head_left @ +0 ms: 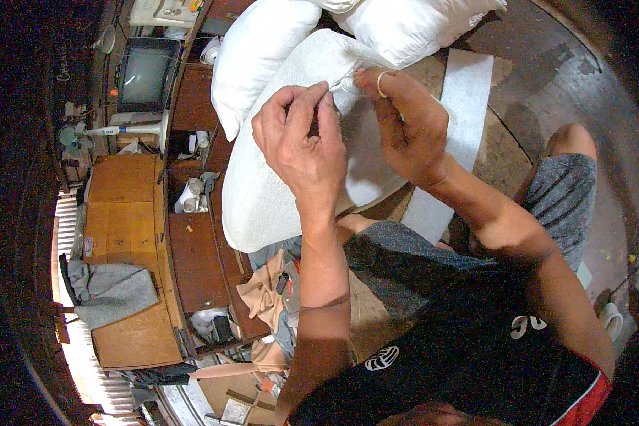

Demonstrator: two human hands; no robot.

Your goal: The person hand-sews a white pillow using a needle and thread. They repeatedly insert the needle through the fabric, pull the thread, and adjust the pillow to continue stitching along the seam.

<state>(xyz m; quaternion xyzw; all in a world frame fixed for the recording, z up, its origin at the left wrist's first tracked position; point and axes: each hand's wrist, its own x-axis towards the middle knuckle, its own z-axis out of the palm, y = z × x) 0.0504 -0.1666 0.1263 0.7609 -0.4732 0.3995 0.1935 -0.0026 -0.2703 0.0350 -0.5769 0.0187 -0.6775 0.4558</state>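
A large pale grey-white cushion point(263, 206) leans over my legs, its fabric puckered into a small gather point(344, 84) near the top. My left hand point(302, 142) is above the cushion, thumb and fingertips drawn together just left of the gather. Anything within that pinch is too small to tell. On the other side, my right hand point(412, 124) has its fingers curled and their tips pressed together, right beside the gather. A pale ring-like band point(382, 84) circles one of its fingers. Whether these tips grip fabric or something finer cannot be made out.
White stuffed pillows point(263, 53) lie beyond the cushion. A pale strip of fabric point(468, 92) stretches along the floor at right. Wooden cabinets point(128, 220) and an old screen point(148, 74) stand at left. Beige cloth point(263, 291) and small items lie by my left arm.
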